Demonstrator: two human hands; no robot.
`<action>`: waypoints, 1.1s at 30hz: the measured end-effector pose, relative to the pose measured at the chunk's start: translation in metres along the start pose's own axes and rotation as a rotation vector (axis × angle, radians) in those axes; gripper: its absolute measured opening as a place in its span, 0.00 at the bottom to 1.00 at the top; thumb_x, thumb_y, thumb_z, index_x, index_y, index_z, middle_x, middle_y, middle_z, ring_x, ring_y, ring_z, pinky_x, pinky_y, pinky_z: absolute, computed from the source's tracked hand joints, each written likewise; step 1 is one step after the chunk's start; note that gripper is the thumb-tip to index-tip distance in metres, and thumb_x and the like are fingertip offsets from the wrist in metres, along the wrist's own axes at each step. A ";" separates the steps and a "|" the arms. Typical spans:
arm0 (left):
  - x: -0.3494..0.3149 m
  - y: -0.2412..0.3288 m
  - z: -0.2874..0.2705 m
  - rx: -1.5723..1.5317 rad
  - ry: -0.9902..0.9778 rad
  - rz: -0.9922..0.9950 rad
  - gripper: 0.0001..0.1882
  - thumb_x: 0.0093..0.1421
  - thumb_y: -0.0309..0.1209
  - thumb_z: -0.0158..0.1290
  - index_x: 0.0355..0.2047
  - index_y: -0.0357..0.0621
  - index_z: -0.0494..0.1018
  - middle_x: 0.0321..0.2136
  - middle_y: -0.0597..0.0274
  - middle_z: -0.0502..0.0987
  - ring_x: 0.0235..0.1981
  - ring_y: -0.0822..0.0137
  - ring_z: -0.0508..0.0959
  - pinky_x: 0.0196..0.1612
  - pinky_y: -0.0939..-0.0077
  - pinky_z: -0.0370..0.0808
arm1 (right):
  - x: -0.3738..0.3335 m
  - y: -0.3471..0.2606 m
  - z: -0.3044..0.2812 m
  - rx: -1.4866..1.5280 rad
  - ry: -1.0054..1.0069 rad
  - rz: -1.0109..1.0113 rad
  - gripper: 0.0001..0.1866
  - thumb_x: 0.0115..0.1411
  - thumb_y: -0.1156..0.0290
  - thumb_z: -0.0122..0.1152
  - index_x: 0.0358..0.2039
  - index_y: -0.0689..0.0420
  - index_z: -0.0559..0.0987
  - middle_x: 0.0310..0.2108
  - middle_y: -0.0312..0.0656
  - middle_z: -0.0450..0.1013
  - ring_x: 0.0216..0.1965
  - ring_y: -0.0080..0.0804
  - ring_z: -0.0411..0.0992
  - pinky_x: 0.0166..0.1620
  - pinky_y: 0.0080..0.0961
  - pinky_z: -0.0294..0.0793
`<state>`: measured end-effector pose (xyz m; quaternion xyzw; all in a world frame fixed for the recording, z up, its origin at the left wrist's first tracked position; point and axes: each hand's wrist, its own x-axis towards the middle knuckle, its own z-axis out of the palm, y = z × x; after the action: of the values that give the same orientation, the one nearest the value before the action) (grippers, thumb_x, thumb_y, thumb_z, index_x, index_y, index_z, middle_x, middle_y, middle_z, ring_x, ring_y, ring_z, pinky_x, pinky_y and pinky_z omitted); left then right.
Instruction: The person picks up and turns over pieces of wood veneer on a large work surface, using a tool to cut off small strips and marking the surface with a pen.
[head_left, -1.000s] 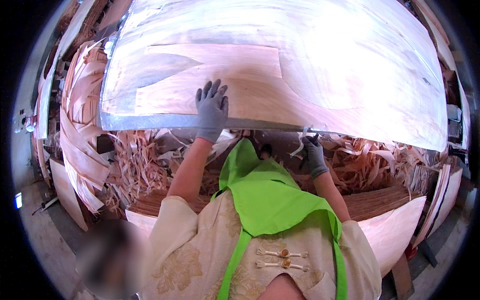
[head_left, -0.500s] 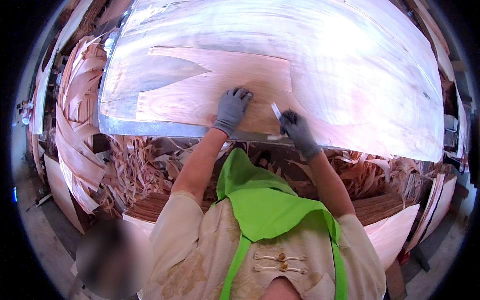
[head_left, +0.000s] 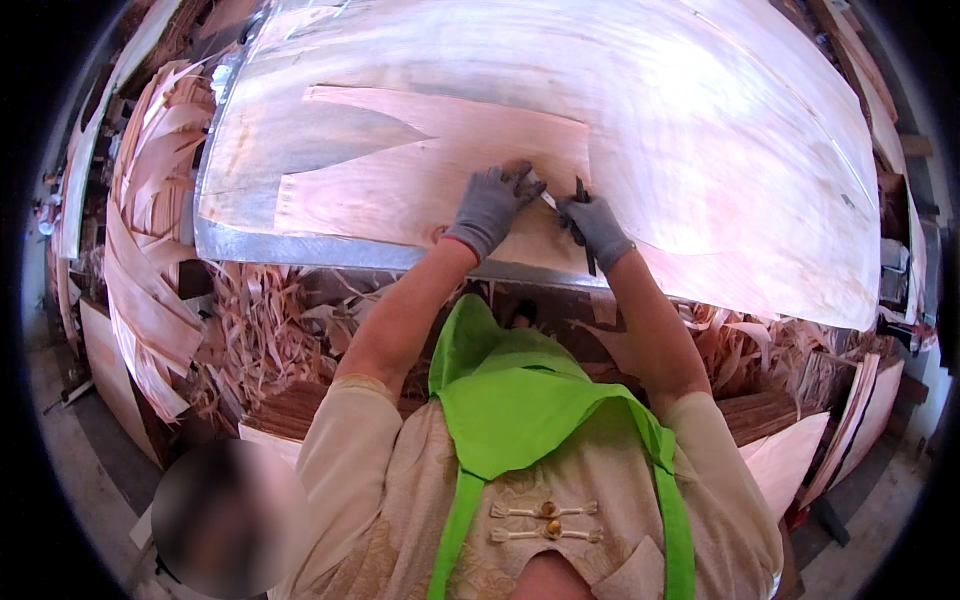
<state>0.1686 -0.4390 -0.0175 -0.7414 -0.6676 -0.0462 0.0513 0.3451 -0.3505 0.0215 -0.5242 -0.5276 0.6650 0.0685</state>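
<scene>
A pale wood veneer sheet [head_left: 370, 190] with a pointed notch at its left side lies along the near edge of the worktable. My left hand [head_left: 490, 208], in a grey glove, rests on this sheet with its fingers spread and partly bent. Beside it on the right, my gloved right hand [head_left: 598, 228] is closed around a dark-handled knife [head_left: 549, 201]. Its short bright blade points up and left toward my left fingertips. Dark narrow parts show above and below the right hand, by the sheet's right edge; whether they belong to the knife, I cannot tell.
More veneer covers the large worktable [head_left: 740, 150]. Shredded veneer strips [head_left: 270, 335] heap below its near edge. Long bent veneer offcuts [head_left: 155, 220] stand at the left. Veneer stacks [head_left: 785, 455] lie on both sides of me. A blurred round patch covers the lower left.
My left hand has slid right across the veneer, close to the knife. My right hand has turned and moved slightly right and up, and the blade sits lower beside the left fingertips.
</scene>
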 end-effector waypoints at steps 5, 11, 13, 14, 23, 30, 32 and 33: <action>0.012 0.008 -0.001 -0.004 0.049 0.058 0.24 0.58 0.31 0.44 0.54 0.75 0.67 0.59 0.67 0.63 0.40 0.60 0.73 0.38 0.60 0.72 | 0.024 0.095 0.012 0.191 0.046 -0.034 0.15 0.59 0.62 0.59 0.38 0.61 0.76 0.17 0.30 0.63 0.17 0.19 0.61 0.20 0.21 0.61; 0.004 0.006 -0.005 0.065 -0.117 0.007 0.27 0.57 0.29 0.45 0.56 0.72 0.65 0.59 0.65 0.63 0.43 0.60 0.73 0.41 0.60 0.72 | -0.058 0.099 0.061 0.319 0.011 0.010 0.10 0.59 0.64 0.58 0.31 0.58 0.77 0.18 0.32 0.68 0.16 0.21 0.62 0.18 0.20 0.60; -0.001 0.006 -0.016 -0.008 -0.103 -0.047 0.28 0.56 0.28 0.46 0.57 0.68 0.64 0.59 0.63 0.63 0.45 0.58 0.72 0.43 0.60 0.71 | -0.080 0.115 0.036 0.342 -0.019 0.024 0.10 0.59 0.65 0.58 0.34 0.59 0.78 0.20 0.33 0.70 0.18 0.22 0.64 0.21 0.20 0.63; -0.004 0.012 -0.028 -0.067 -0.041 -0.066 0.28 0.56 0.27 0.46 0.57 0.65 0.64 0.58 0.61 0.64 0.46 0.57 0.72 0.44 0.59 0.71 | -0.082 0.137 0.017 0.127 0.064 -0.225 0.11 0.59 0.65 0.58 0.37 0.60 0.77 0.22 0.34 0.71 0.20 0.23 0.66 0.23 0.20 0.65; -0.139 0.003 -0.032 -0.274 0.386 -0.537 0.24 0.57 0.29 0.47 0.56 0.45 0.65 0.59 0.48 0.62 0.58 0.47 0.63 0.56 0.55 0.61 | -0.084 0.183 0.006 -0.025 0.339 -0.339 0.22 0.53 0.59 0.66 0.40 0.65 0.78 0.31 0.42 0.77 0.31 0.28 0.73 0.36 0.24 0.72; -0.148 -0.060 -0.016 -0.088 0.354 -0.824 0.27 0.63 0.42 0.41 0.60 0.45 0.60 0.62 0.49 0.57 0.62 0.48 0.57 0.60 0.48 0.54 | -0.080 0.176 0.015 -0.024 0.502 0.061 0.28 0.47 0.46 0.67 0.30 0.63 0.82 0.28 0.47 0.78 0.27 0.34 0.74 0.34 0.30 0.71; -0.137 -0.070 -0.010 -0.012 0.245 -0.774 0.29 0.63 0.44 0.41 0.61 0.46 0.57 0.63 0.51 0.55 0.63 0.50 0.56 0.61 0.47 0.52 | -0.081 0.174 0.017 -0.013 0.533 0.079 0.29 0.47 0.46 0.67 0.30 0.64 0.81 0.27 0.47 0.78 0.27 0.33 0.74 0.34 0.30 0.71; -0.133 -0.073 -0.006 0.005 0.205 -0.723 0.31 0.62 0.47 0.40 0.63 0.48 0.54 0.64 0.53 0.53 0.64 0.51 0.54 0.62 0.46 0.49 | -0.077 0.180 0.018 0.027 0.538 0.092 0.27 0.49 0.48 0.67 0.30 0.64 0.81 0.26 0.45 0.78 0.26 0.31 0.74 0.33 0.29 0.70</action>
<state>0.0823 -0.5632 -0.0284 -0.4494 -0.8776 -0.1336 0.1004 0.4489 -0.4897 -0.0714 -0.7045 -0.4571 0.5111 0.1832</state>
